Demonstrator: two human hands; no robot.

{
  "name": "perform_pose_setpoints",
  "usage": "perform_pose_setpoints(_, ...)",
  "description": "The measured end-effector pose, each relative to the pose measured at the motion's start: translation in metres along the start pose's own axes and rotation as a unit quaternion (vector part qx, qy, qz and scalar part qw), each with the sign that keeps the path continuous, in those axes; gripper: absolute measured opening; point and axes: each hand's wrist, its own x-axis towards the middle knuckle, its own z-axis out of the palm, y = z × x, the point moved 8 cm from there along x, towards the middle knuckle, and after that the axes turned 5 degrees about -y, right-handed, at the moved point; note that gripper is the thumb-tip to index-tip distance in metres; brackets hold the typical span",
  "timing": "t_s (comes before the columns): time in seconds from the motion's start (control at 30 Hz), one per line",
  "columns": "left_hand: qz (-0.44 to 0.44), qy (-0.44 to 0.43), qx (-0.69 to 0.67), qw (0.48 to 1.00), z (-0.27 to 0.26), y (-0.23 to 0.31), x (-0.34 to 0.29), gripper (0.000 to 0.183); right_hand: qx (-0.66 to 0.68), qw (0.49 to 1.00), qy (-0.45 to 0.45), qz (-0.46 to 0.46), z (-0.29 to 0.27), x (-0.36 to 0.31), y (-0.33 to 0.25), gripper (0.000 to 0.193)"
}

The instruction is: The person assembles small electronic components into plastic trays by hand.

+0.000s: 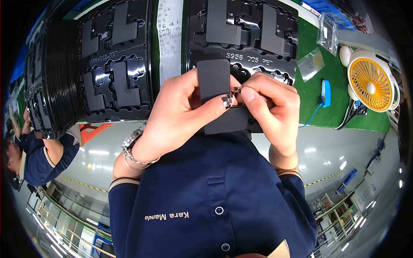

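— Where is the black L-shaped part [219, 96]?
— Clamped between both hands: left hand [180, 116] grips its upright, right hand [271, 107] pinches beside it.
— Packaging?
— Clear plastic bags [329, 32] lie on the green counter [322, 112], right of black moulded trays [114, 64].

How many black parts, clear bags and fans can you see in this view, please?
Black L-shaped parts seated in the trays: 6
Black part held by the left hand and right hand: 1
Clear plastic bags: 2
Yellow desk fan: 1
Total: 10
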Motion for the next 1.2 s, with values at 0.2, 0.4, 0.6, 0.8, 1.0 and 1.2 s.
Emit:
perform_pose_setpoints(0.2, 0.007, 0.016, 0.012, 1.0, 0.0024, 0.0037, -0.0024, 0.018, -0.005, 1.0, 0.013, 0.008, -0.0006, 0.0002, -0.0018, 0.009)
perform_pose_setpoints(0.4, 0.017, 0.022, 0.034, 0.999, 0.0016, 0.0047, -0.0029, 0.021, -0.013, 1.0, 0.015, 0.015, -0.001, -0.0002, -0.0015, 0.009)
perform_pose_setpoints(0.6, 0.029, 0.03, 0.067, 0.997, 0.0006, 0.0061, -0.003, 0.022, -0.016, 1.0, 0.009, 0.015, -0.0009, 0.0, -0.0017, 0.009)
perform_pose_setpoints(0.8, 0.014, 0.025, 0.075, 0.997, 0.0006, 0.0079, -0.0028, 0.02, -0.008, 1.0, 0.01, 0.02, -0.0017, 0.0001, -0.0004, 0.008)
perform_pose_setpoints(1.0, 0.029, 0.037, 0.072, 0.996, 0.0002, 0.0057, -0.0029, 0.023, -0.012, 1.0, 0.009, 0.02, -0.0016, 0.0005, -0.0019, 0.008)
perform_pose_setpoints(1.2, 0.035, 0.041, 0.076, 0.996, -0.0004, 0.006, -0.0034, 0.022, -0.025, 0.999, 0.008, 0.025, -0.0017, 0.0007, -0.0021, 0.008)
